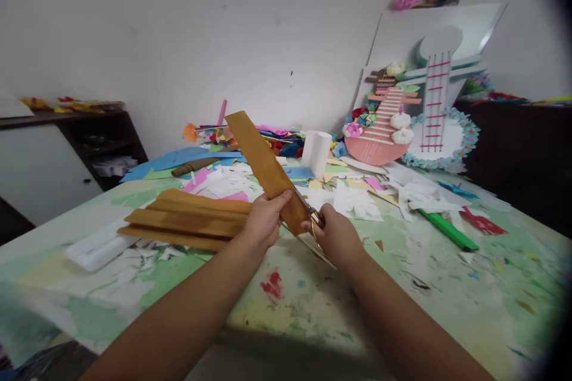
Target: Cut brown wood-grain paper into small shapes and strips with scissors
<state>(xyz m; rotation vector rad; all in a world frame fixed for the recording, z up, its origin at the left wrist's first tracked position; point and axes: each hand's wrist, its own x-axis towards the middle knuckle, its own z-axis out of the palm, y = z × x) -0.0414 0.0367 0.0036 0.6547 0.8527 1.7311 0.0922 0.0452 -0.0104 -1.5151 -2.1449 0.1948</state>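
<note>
My left hand (263, 220) is closed on a long strip of golden-brown paper (263, 164), holding it tilted up and away over the table. My right hand (335, 237) grips a pair of scissors (311, 214) whose blades meet the strip's lower right edge. A thin trimmed sliver (319, 252) hangs below the right hand. Just left of my left hand lies a stack of several similar brown strips (187, 219) on the paint-stained table (313, 303).
A white tray (96, 247) lies at the left. White paper scraps (357, 202), coloured sheets (179, 159), a white roll (316, 152) and a green marker (449, 231) litter the far side. A pink guitar-shaped craft (379, 131) leans on the wall. A dark cabinet (67, 149) stands at left.
</note>
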